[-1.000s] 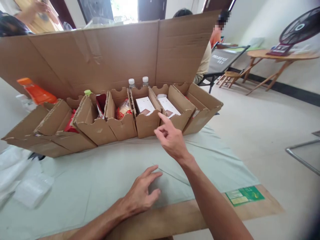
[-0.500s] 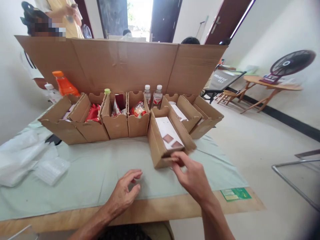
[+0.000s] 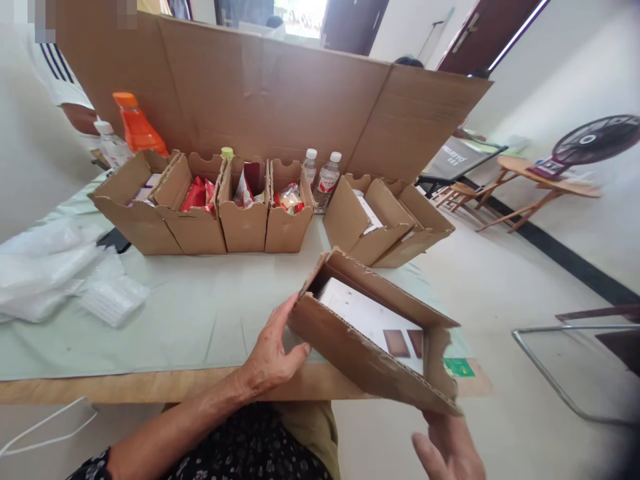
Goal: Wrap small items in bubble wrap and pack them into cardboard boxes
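Note:
I hold an open cardboard box [image 3: 350, 350] tilted over the table's front edge. Inside it lies a white flat pack [image 3: 370, 320] with two brown squares. My left hand [image 3: 273, 353] grips the box's near left corner, thumb against the side wall. My right hand [image 3: 447, 450] supports the box from below at its right end; its fingers are mostly hidden under the cardboard. A row of similar open boxes [image 3: 245, 223] stands at the back of the table, holding red snack packets and white packs.
A tall cardboard sheet [image 3: 260, 93] stands behind the row. An orange bottle [image 3: 137, 127] and clear water bottles [image 3: 327, 180] stand by it. White plastic bags [image 3: 45, 267] lie at left. A pale cloth [image 3: 200, 313] covers the table. A fan on a round wooden table [image 3: 550, 177] stands at right.
The box with the white pack was pulled out of the row, then lifted off the table toward me. My left hand rose from the cloth and took its corner.

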